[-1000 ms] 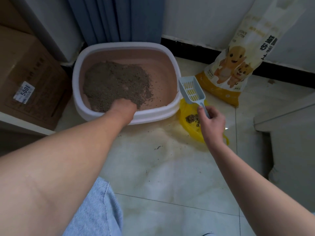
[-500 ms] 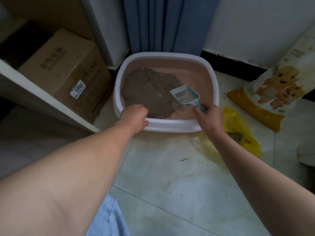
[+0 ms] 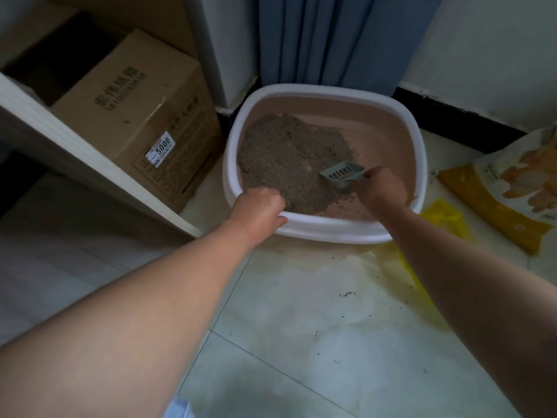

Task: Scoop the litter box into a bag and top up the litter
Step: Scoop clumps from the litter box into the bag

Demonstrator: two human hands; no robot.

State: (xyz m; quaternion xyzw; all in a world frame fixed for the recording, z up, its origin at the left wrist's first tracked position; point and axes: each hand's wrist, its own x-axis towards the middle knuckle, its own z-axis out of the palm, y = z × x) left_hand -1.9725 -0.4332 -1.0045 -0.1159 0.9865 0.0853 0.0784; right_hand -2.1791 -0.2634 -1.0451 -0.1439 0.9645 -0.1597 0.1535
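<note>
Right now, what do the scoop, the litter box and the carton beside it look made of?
The scoop: likely moulded plastic, matte grey-blue, with cut slots. The litter box: plastic too, by its smooth rounded white rim with slight sheen. The carton: cardboard, dull brown, folded edges, printed text and a stuck-on label.

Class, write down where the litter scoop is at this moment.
In the head view, the scoop is inside the litter box, right of centre, its mouth against the litter pile, held by the right hand.
</note>
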